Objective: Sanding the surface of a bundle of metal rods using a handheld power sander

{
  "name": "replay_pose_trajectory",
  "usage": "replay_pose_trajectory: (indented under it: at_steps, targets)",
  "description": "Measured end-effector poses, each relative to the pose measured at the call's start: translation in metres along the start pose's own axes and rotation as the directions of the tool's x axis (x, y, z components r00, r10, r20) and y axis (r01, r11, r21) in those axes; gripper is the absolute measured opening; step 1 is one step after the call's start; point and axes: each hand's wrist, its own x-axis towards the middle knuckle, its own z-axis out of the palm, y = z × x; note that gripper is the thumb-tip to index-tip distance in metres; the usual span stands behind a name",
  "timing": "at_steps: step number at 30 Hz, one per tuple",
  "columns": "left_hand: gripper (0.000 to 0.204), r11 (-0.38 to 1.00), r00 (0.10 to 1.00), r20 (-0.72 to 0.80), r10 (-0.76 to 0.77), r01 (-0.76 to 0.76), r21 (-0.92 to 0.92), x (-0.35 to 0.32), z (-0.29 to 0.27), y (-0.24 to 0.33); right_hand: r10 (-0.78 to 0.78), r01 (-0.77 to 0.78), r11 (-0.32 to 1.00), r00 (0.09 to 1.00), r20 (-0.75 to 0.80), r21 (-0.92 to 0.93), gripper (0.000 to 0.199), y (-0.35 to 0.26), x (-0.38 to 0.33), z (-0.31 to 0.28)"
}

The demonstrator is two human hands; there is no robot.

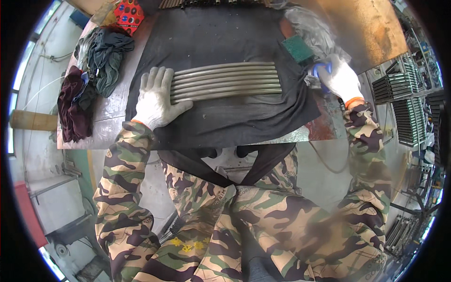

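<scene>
Several bare metal tubes (228,80) lie side by side in a flat row on a black cloth (206,42). My left hand (157,96), in a white knit glove, lies flat across their left ends, fingers stretched out and thumb apart along the nearest tube. Out to the right, my right hand (342,81), also gloved in white, is closed around a blue object (323,73) whose kind is mostly hidden by the fingers. Beside that hand are a crumpled clear plastic bag (312,30) and a green scouring pad (298,49).
Dark rags (110,54) and a maroon cloth (73,105) are heaped on the table's left side. A red card with round spots (129,16) stands behind them. More tubes (211,2) line the far edge. Racks of metal parts (406,103) stand off to the right.
</scene>
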Motion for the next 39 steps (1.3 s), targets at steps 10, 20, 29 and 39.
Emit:
replay_pose_trajectory:
  at_steps: [10,20,29,39]
  targets:
    - [0.074,0.999,0.973,-0.231,0.017,-0.023,-0.026,0.019,0.022,0.025,0.08,-0.088,0.995,0.989,-0.127,-0.056,0.029,0.101,-0.001,-0.064]
    - [0.068,1.0,0.956,-0.292,0.014,-0.014,0.0,0.026,0.034,0.017,-0.43,0.449,0.876,0.893,-0.134,0.177,0.022,-0.111,-0.005,-0.055]
    - [0.064,0.999,0.898,-0.439,-0.02,0.04,0.037,0.039,0.042,0.019,-0.613,0.615,0.788,0.785,0.088,0.002,0.027,-0.153,0.029,0.02]
    - [0.065,0.998,0.916,-0.399,-0.038,0.052,0.023,0.05,0.038,0.016,-0.606,0.609,0.793,0.791,0.087,-0.015,0.02,-0.159,0.057,0.024]
